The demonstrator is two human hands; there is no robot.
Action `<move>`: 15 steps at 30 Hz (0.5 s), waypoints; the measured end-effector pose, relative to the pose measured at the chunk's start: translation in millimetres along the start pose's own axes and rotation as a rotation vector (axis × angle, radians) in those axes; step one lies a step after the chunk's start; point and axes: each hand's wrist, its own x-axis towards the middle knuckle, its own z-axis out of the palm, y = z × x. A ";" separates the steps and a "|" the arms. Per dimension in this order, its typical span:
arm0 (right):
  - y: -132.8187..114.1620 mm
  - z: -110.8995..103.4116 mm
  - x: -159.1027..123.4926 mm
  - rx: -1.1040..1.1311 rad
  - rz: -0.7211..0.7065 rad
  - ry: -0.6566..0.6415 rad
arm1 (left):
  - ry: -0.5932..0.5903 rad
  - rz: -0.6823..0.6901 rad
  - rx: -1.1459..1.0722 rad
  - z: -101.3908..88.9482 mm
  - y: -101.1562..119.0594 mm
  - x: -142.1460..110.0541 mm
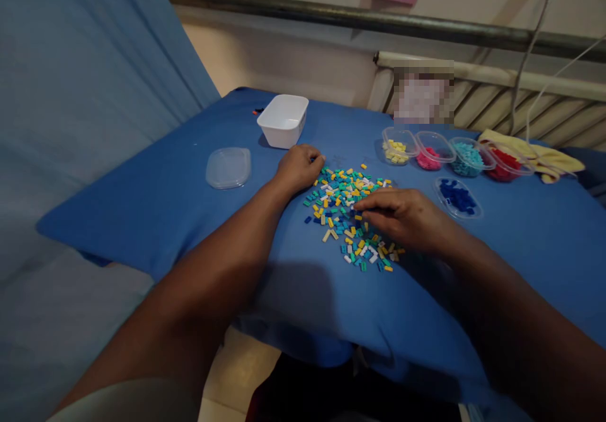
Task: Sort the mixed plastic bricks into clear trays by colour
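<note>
A loose pile of small toy bricks (338, 194) in teal, green, yellow, white and dark blue lies on the blue cloth. My right hand (402, 217) reaches into the pile from the right, thumb and forefinger pinched at a small dark blue brick (353, 212). At the pile's upper left edge rests my left hand (299, 168), its fingers curled in. Whatever may be inside those fingers is hidden. Dark blue bricks (457, 196) lie in a shallow clear lid (477, 212), right of my right hand.
Behind the pile stands a white tub (279, 136); a clear lid (228, 169) lies left of it. Clear containers with yellow (396, 151), pink (428, 158), light blue (468, 158) and red (502, 165) pieces line the back right. A yellow cloth (552, 160) and radiator (487, 100) are beyond.
</note>
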 end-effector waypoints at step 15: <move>-1.7 1.3 3.4 -0.206 -0.084 -0.209 | 0.010 -0.017 0.011 0.0 1.6 -0.8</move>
